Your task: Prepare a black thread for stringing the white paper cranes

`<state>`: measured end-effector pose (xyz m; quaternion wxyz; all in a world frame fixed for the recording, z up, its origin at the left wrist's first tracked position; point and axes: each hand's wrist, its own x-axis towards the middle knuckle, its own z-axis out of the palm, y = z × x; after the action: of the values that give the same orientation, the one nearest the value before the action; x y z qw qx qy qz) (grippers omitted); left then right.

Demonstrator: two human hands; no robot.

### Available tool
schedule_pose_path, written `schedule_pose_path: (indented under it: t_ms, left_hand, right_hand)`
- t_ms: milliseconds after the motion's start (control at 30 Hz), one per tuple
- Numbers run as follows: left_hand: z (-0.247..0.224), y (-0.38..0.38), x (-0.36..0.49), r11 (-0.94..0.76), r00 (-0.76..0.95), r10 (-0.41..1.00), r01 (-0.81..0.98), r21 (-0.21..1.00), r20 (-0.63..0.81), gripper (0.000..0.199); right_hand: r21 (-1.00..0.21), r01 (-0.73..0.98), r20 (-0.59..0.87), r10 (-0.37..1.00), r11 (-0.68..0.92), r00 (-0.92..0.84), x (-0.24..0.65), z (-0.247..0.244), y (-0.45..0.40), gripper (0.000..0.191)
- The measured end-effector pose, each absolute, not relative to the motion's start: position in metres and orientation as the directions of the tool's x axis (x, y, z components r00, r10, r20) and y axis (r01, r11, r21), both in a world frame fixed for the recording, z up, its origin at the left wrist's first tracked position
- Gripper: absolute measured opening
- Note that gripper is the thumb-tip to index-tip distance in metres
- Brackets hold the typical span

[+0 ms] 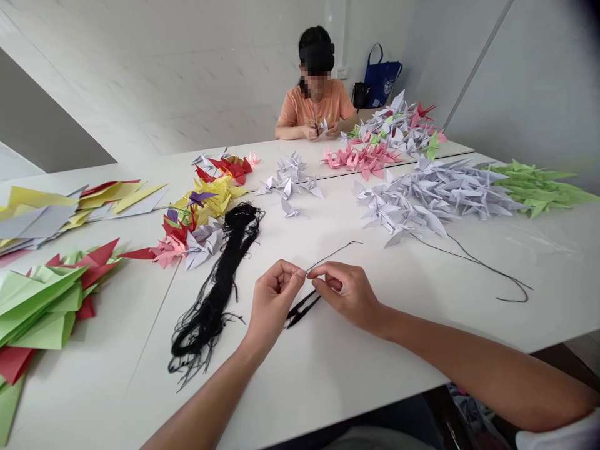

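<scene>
My left hand (272, 303) pinches a thin black cord (330, 255) between thumb and forefinger. From the fingertips, the cord's free end runs up and to the right, with a small knot near its tip. My right hand (351, 294) is closed at the same spot, thumb and forefinger on the cord. Below the hands, partly covered by them, lies a black two-armed tool (300, 312) that looks like thread snips. Left of my left hand stretches a loose bundle of black cords (213, 300).
White paper cranes (422, 194) and green ones (534, 187) are heaped at right, beside a trailing black cord (492, 259). Mixed coloured cranes (201, 219) lie behind the bundle. Folded green paper (42, 306) is at left. Across the table (365, 369), a person (316, 100) handles a white crane.
</scene>
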<state>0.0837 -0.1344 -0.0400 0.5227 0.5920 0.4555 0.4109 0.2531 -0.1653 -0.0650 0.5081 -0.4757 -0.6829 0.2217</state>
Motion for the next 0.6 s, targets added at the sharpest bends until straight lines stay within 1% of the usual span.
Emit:
schedule_pose_path:
  t_ms: [100, 233, 433, 600]
  left_hand:
    - [-0.0402, -0.1359, 0.0844, -0.089, 0.259, 0.965, 0.136, 0.987, 0.051, 0.029]
    - [-0.0384, -0.1388, 0.086, -0.132, 0.275, 0.958, 0.185, 0.974, 0.077, 0.027]
    - [-0.0384, -0.1403, 0.0867, -0.134, 0.288, 0.955, 0.21, 0.968, 0.07, 0.027]
    - [-0.0407, -0.1387, 0.0864, -0.126, 0.286, 0.956, 0.213, 0.969, 0.061, 0.024]
  right_hand:
    - [-0.825, 0.404, 0.44, 0.898, 0.395, 0.02, 0.254, -0.0631, -0.1658, 0.01]
    - [-0.843, 0.372, 0.431, 0.902, 0.389, 0.033, 0.2554, -0.0618, -0.1667, 0.011]
    - [-0.848, 0.355, 0.427, 0.904, 0.393, 0.018, 0.255, -0.0617, -0.166, 0.012]
    - [-0.881, 0.294, 0.398, 0.917, 0.371, 0.036, 0.2558, -0.0581, -0.1656, 0.012]
